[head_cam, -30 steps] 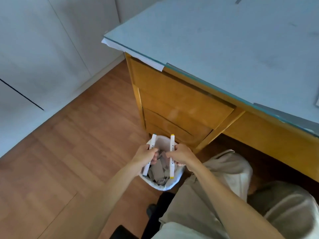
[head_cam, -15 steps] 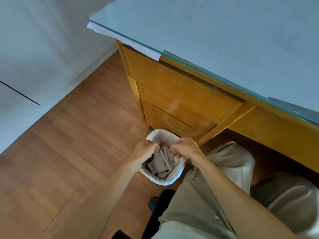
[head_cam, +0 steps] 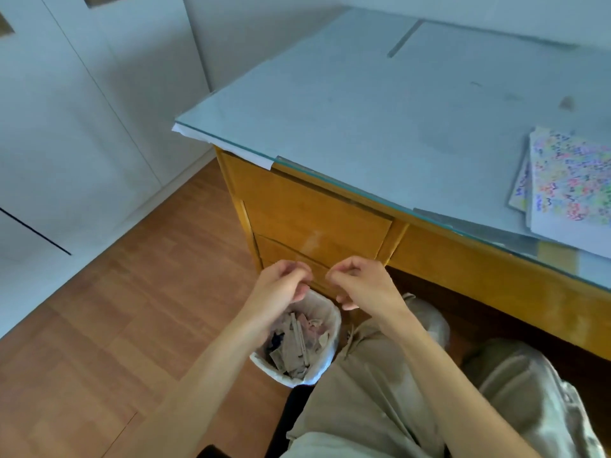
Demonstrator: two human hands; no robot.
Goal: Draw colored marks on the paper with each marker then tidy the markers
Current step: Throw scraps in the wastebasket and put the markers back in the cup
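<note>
hands (head_cam: 281, 285): 2 | wastebasket (head_cam: 325, 365): 1 | marked paper sheets (head_cam: 572, 180): 2

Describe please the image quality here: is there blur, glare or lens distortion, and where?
Head view: wide-angle distortion bows the desk edges; soft glare on the glass top and a pale sheen on the upper drawer front; both hands, left hand and right hand, look slightly motion-blurred; the coloured marks on the paper are soft; the bin contents sit in shade.

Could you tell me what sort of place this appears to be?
Probably a home study or small office: a wooden desk with drawers and a glass top, marked sheets of paper on it, and a lined wastebasket on wood flooring.
</note>
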